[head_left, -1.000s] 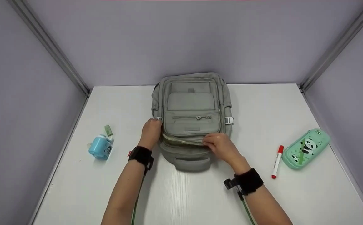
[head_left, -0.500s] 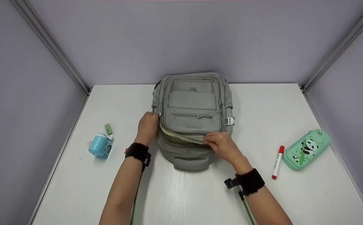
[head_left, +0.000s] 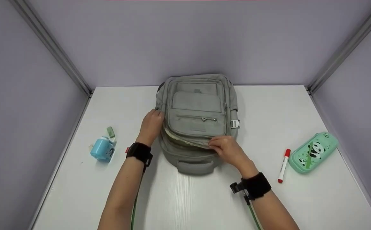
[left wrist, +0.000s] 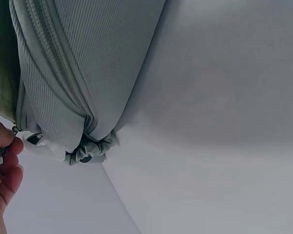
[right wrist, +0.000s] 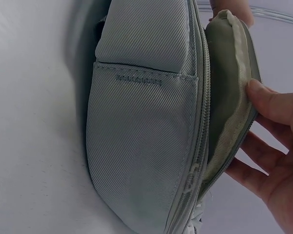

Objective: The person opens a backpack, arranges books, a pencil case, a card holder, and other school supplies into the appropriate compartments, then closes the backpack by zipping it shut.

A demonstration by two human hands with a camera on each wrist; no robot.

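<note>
Our left hand (head_left: 151, 125) is pinching the zipper pull at the backpack's (head_left: 197, 108) side, while our right hand (head_left: 228, 149) is gripping the open flap's edge — the backpack is lying between them, marker (head_left: 283, 165) off right.

A backpack (head_left: 197, 121) is laid flat on the desk (head_left: 185, 198), at the middle of its far half, with the carry handle (head_left: 195, 166) turned toward the near edge. The left hand (head_left: 151, 125) is placed at the backpack's left side, and the right hand (head_left: 228, 148) at its near right, on the opened flap (right wrist: 229, 97). To the left, near the desk's left edge, a sharpener (head_left: 102, 149) is set, with an eraser (head_left: 110, 132) just behind it. To the right, a marker (head_left: 283, 165) is laid, and a pencil case (head_left: 313, 152) is found just beyond it, close to the right wall.
</note>
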